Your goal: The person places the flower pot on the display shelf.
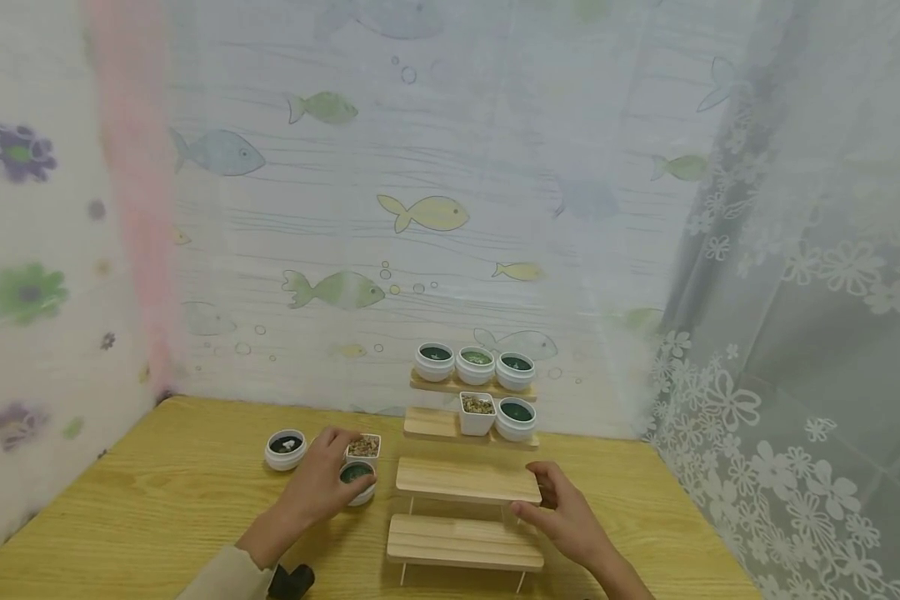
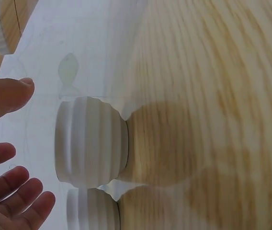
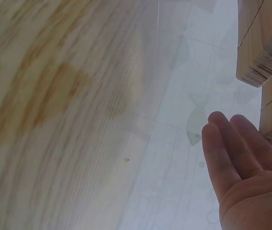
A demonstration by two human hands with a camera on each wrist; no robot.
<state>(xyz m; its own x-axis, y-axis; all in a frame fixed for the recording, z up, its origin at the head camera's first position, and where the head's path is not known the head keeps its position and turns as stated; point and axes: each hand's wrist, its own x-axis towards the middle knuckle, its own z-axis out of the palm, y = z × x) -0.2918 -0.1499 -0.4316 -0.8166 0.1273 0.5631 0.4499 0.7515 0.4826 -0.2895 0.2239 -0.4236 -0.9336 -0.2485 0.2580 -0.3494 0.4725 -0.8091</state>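
Note:
My left hand (image 1: 322, 475), thumb and fingers spread apart, hovers at a white round pot (image 1: 357, 483) with dark green contents. In the left wrist view its fingers (image 2: 18, 191) stand apart from a ribbed white pot (image 2: 90, 141). Just behind the round pot is a white square pot (image 1: 364, 447) of brown, grain-like bits. My right hand (image 1: 566, 512) is at the right end of a wooden shelf board (image 1: 465, 481), the third step down of a tiered stand. In the right wrist view its fingers (image 3: 227, 148) are nearly straight, beside the boards (image 3: 258, 52).
Three round pots (image 1: 476, 365) line the top board. The second board (image 1: 429, 422) bears a square pot (image 1: 477, 414) and a round pot (image 1: 516, 418). Another round pot (image 1: 286, 451) stands left on the wooden table (image 1: 157, 500). The lowest board (image 1: 465, 542) has thin wire legs. Fish-patterned curtain (image 1: 450, 250) hangs behind.

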